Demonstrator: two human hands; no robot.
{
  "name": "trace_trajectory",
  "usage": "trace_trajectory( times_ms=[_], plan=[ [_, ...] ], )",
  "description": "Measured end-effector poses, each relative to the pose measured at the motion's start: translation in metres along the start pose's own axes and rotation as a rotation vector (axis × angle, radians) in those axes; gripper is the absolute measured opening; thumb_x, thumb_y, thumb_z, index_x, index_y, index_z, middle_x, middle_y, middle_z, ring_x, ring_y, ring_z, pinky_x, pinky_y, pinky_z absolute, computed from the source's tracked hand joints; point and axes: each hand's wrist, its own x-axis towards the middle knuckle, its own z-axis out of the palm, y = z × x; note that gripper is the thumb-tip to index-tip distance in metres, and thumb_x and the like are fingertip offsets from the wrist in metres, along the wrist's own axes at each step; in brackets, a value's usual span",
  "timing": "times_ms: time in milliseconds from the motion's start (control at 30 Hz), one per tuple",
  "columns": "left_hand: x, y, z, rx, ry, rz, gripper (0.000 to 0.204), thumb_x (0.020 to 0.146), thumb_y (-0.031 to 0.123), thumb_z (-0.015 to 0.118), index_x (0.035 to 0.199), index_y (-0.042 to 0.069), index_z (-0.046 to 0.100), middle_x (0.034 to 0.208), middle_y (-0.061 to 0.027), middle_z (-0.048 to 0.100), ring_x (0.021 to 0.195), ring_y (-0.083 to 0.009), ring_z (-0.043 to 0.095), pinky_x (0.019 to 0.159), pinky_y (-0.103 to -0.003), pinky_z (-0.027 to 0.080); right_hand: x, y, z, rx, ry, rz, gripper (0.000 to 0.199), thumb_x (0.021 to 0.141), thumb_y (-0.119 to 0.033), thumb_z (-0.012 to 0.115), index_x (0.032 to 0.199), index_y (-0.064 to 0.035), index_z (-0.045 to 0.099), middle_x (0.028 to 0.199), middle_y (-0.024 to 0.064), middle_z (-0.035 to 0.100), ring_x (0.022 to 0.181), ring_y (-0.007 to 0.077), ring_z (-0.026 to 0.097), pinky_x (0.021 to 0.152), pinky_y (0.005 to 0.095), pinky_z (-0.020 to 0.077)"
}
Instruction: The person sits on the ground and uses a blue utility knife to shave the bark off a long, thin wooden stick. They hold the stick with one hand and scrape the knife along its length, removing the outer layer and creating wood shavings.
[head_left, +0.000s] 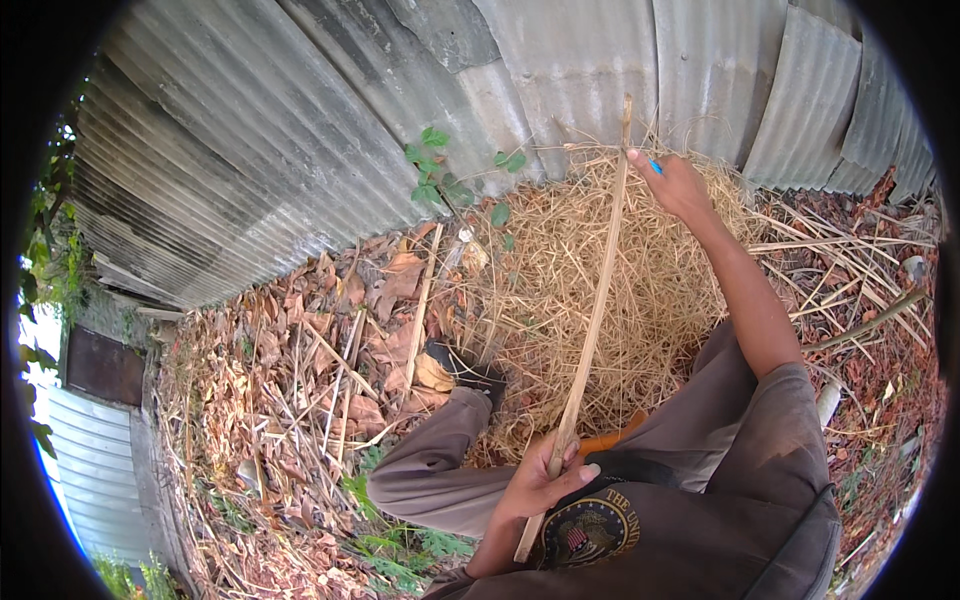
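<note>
A long, pale wooden strip (pixel 594 320), which looks like split bamboo, slants from my belly up toward the metal sheets. My left hand (pixel 540 478) is closed around its lower part, close to my shirt. Near its upper end, my right hand (pixel 680 187) is closed on a small blue object (pixel 655 167), with the thumb against the strip. Most of the blue object is hidden in the fingers, so its kind cannot be made out. A flat orange thing (pixel 612 436) shows partly behind my left hand, over my lap.
A heap of dry straw (pixel 560 260) lies between my legs. Corrugated metal sheets (pixel 560 85) stand just beyond it. Dry leaves (pixel 270 350) and loose sticks (pixel 345 385) cover the left ground; more thin strips (pixel 840 255) lie right. A green plant (pixel 428 165) grows by the sheets.
</note>
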Motion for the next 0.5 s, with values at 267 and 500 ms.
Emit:
trace_trajectory(
  times_ms=[267,500],
  plan=[
    [0.027,0.014,0.002,0.057,0.044,0.193,0.025,0.087,0.01,0.065,0.088,0.011,0.04,0.065,0.0048,0.042,0.048,-0.0002,0.036,0.04,-0.017,0.026,-0.101,-0.036,0.015,-0.117,-0.096,-0.467,0.07,0.08,-0.071,0.049,0.059,-0.0055,0.062,0.049,0.0134,0.053,0.049,0.0325,0.058,0.051,0.0446,0.0459],
    [0.044,0.026,0.011,-0.03,0.096,0.154,0.026,0.087,0.01,0.067,0.084,0.011,0.041,0.066,0.007,0.04,0.056,-0.0005,0.034,0.047,-0.017,0.026,-0.122,0.001,-0.008,0.01,-0.104,-0.472,0.065,0.077,-0.069,0.055,0.058,-0.0079,0.061,0.047,0.0119,0.052,0.047,0.0326,0.056,0.049,0.0449,0.0442]
  ],
)
